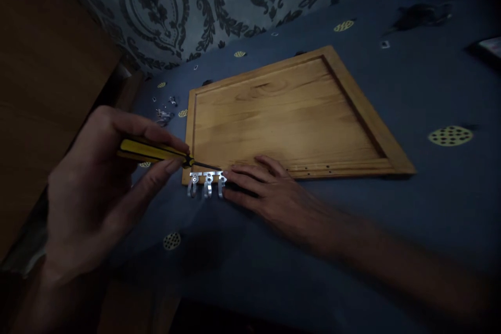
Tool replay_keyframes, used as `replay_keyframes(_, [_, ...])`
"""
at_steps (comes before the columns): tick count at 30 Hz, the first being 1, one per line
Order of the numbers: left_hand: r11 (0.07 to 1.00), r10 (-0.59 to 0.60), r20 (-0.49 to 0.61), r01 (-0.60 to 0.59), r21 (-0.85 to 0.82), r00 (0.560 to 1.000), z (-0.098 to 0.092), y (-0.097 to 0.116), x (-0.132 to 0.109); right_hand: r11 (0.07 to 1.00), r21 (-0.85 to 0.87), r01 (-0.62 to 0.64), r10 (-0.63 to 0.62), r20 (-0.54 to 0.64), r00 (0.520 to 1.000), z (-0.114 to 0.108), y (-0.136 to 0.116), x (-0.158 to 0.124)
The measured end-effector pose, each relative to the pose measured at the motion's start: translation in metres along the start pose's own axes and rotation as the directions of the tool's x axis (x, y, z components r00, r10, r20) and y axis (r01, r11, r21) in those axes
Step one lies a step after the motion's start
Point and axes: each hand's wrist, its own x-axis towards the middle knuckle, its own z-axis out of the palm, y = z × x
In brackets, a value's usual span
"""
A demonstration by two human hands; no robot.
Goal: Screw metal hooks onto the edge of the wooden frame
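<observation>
- Cloth point(442, 193) is lying beneath the wooden panel point(274, 120).
- Left hand point(92, 182) is gripping the yellow screwdriver point(136, 150).
- Right hand point(276, 190) is touching the panel's near edge; whether it is pinching the metal hooks point(209, 181), I cannot tell.
- Hooks are sitting at the panel's near-left corner.

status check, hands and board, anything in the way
Left hand gripping yellow screwdriver; right hand on wooden board. Metal hooks at board's near edge. Right fingertips close by screwdriver tip.

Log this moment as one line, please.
left hand: grips yellow screwdriver, tip by metal fittings | right hand: fingers on wooden panel, beside fittings | fittings: along panel's near edge
</observation>
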Motion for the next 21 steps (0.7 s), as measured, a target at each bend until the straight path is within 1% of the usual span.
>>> replay_keyframes(4, [0.990, 0.087, 0.133, -0.100, 0.098, 0.987, 0.002, -0.009, 0.001, 1.000, 0.002, 0.003, -0.003, -0.015, 1.000, 0.000, 0.000, 0.000])
replay_keyframes(7, [0.986, 0.115, 0.170, -0.134, 0.104, 0.979, 0.004, -0.014, 0.001, 1.000, 0.009, 0.003, -0.003, -0.004, 1.000, -0.001, 0.000, 0.000])
replay_keyframes(9, [0.987, 0.115, 0.181, -0.133, 0.092, 0.977, 0.006, -0.015, 0.001, 1.000, 0.011, 0.000, 0.000, 0.008, 1.000, -0.002, 0.000, 0.000])
replay_keyframes(16, [0.993, 0.034, 0.212, -0.056, 0.100, 0.977, 0.009, -0.017, -0.003, 1.000, 0.018, -0.018, 0.018, 0.040, 0.999, -0.006, -0.003, 0.002])
replay_keyframes(19, [0.992, 0.049, 0.230, -0.075, 0.104, 0.972, 0.009, -0.017, -0.003, 1.000, 0.017, -0.017, 0.016, 0.038, 0.999, -0.006, -0.002, 0.002])
replay_keyframes(21, [0.983, 0.049, 0.258, -0.093, 0.161, 0.965, 0.008, -0.015, -0.002, 1.000, 0.016, -0.010, 0.010, 0.027, 1.000, -0.006, -0.002, 0.001])
